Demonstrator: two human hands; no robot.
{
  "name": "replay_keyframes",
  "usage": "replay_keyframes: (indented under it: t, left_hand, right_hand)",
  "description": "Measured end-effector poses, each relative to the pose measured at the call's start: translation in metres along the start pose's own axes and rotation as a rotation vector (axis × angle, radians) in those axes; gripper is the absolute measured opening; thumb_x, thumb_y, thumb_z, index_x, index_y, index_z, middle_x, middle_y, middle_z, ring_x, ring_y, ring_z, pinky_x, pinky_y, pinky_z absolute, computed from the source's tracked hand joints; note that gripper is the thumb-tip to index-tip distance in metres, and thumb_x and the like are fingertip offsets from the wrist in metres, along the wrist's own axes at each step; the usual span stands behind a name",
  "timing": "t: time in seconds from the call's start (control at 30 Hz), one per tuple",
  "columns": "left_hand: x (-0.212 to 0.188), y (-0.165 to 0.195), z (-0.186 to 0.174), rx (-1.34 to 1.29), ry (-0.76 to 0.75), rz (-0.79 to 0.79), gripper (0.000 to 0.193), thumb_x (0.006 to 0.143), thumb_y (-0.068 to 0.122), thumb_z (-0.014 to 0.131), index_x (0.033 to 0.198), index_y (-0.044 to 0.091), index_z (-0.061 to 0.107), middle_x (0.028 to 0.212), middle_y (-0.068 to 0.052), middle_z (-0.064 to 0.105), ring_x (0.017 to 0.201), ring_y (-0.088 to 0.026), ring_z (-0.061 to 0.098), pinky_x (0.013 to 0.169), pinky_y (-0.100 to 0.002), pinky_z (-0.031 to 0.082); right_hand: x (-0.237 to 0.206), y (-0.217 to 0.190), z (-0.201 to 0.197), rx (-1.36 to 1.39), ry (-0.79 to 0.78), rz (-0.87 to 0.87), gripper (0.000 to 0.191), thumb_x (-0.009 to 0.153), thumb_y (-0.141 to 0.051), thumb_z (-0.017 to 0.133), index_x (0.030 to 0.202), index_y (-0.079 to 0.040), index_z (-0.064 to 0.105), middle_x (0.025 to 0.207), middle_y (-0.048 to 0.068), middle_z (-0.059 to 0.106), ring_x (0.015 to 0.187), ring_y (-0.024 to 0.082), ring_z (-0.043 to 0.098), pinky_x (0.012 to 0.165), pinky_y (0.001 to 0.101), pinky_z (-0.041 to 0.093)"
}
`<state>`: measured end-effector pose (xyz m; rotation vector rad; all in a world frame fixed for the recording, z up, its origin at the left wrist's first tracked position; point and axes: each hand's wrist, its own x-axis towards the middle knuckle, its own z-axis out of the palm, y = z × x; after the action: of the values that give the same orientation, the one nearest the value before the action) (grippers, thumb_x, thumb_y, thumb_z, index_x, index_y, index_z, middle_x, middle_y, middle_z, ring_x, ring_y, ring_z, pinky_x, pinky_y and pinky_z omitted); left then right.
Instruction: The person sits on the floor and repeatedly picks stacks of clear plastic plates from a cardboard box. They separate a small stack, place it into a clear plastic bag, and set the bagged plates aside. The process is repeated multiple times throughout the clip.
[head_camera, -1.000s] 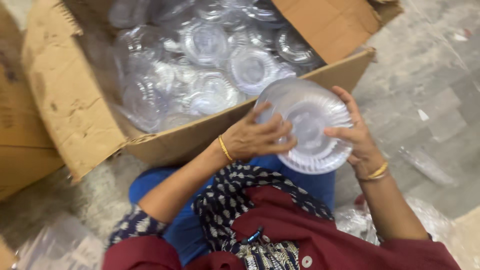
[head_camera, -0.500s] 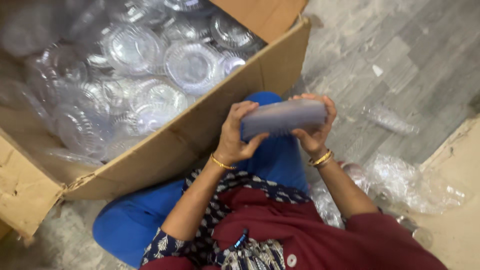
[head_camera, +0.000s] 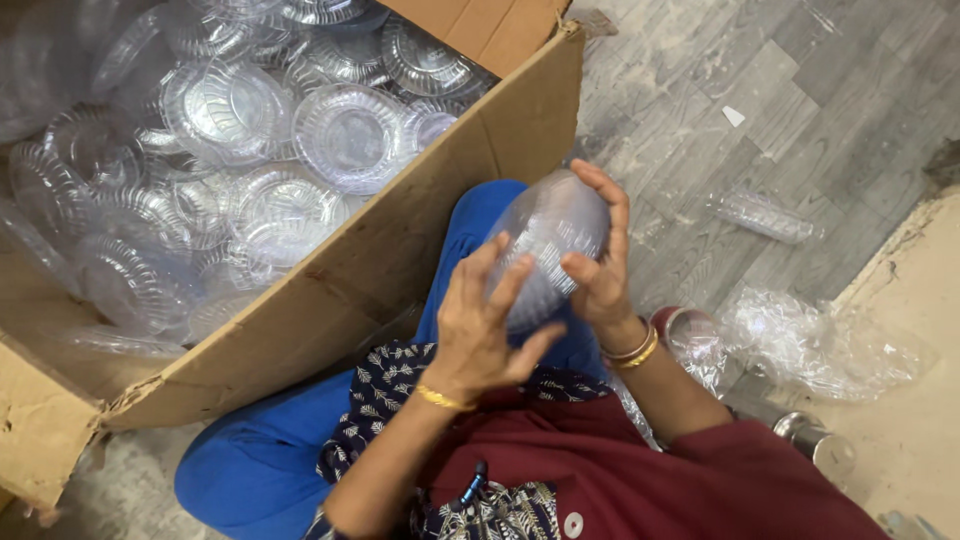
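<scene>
I hold a stack of clear plastic plates (head_camera: 548, 235) in front of my lap, tilted so its ribbed underside faces me. My left hand (head_camera: 483, 325) is spread against the near side of the stack, fingers apart and touching it. My right hand (head_camera: 600, 265) wraps the right edge, thumb on the face and fingers over the top. A large cardboard box (head_camera: 370, 265) lies open to my left, filled with several loose clear plastic plates (head_camera: 345, 135).
Crumpled clear plastic wrap (head_camera: 810, 345) lies on the grey floor to my right, with another clear wrapper (head_camera: 765, 215) farther out. A metal cup (head_camera: 820, 445) stands near the lower right. My blue-clad knee (head_camera: 480, 215) presses against the box wall.
The stack has turned from edge-on to showing its round underside. My left hand has opened and slid over its near face. The camera view has shifted closer to the box.
</scene>
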<state>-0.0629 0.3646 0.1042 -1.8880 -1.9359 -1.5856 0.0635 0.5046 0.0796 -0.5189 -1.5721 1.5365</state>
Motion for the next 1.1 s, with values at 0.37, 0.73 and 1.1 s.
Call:
replay_keyframes:
  t: [0.37, 0.73, 1.1]
  left_hand:
    - [0.033, -0.031, -0.044, -0.189, -0.537, -0.208, 0.11, 0.067, 0.067, 0.084, 0.158, 0.03, 0.035, 0.152, -0.022, 0.04, 0.104, -0.035, 0.065, 0.084, -0.042, 0.06]
    - [0.018, -0.049, -0.048, -0.424, -0.477, -0.381, 0.121, 0.065, 0.053, 0.091, 0.161, 0.018, 0.027, 0.149, -0.015, 0.05, 0.11, -0.029, 0.067, 0.076, -0.035, 0.066]
    - [0.009, -0.053, -0.046, -0.442, -0.445, -0.404, 0.124, 0.063, 0.052, 0.093, 0.162, 0.018, 0.026, 0.151, -0.015, 0.05, 0.114, -0.03, 0.068, 0.077, -0.035, 0.067]
  right_hand:
    - [0.005, -0.035, 0.009, -0.009, -0.267, 0.127, 0.071, 0.078, -0.025, 0.082, 0.141, -0.01, 0.053, 0.166, 0.016, 0.031, 0.157, 0.03, 0.03, 0.134, 0.0452, 0.027]
    - [0.006, -0.039, 0.02, -0.156, -0.322, 0.082, 0.089, 0.078, -0.026, 0.087, 0.152, -0.01, 0.041, 0.168, 0.017, 0.033, 0.163, 0.032, 0.026, 0.136, 0.0465, 0.022]
    - [0.003, -0.034, 0.013, -0.1, -0.298, 0.105, 0.083, 0.08, -0.028, 0.086, 0.148, -0.012, 0.043, 0.169, 0.017, 0.032, 0.162, 0.033, 0.027, 0.135, 0.0477, 0.026]
